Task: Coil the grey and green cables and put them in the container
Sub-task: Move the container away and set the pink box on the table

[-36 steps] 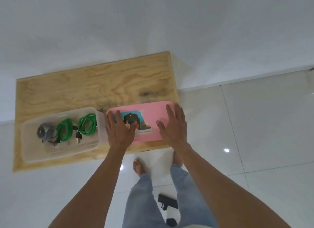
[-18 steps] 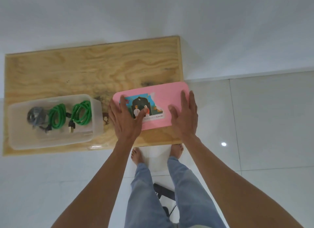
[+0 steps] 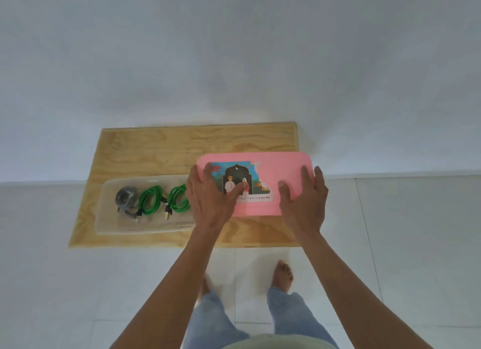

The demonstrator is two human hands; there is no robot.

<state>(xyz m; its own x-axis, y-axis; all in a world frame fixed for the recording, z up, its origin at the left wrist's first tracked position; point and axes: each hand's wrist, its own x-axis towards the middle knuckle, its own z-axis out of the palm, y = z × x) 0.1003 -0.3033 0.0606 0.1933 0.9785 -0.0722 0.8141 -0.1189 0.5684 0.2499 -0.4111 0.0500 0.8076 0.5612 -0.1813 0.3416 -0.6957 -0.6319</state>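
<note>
The grey cable point(image 3: 126, 198) and the two green cables point(image 3: 164, 199) are already rolled up and lying inside the clear container point(image 3: 145, 225), which sits on the wooden board point(image 3: 161, 145) at about 9 o'clock from the hands. So the coiling looks done, and the job now seems to be putting the pink lid point(image 3: 278, 171) on.

The left hand point(image 3: 208, 197) holds the lid's left end, with the thumb pressed on top of the picture sticker point(image 3: 238, 178) and the fingers around the edge. The right hand point(image 3: 305, 195) holds the right end the same way. Both hands are closed on the lid, one at each end.

To do this well, keep the lid flat and carry it toward 9 o'clock until it sits right over the container. Match the corners first. Then lower it and push down all around the rim. Watch that no cable end sticks up, or the lid may not close.
</note>
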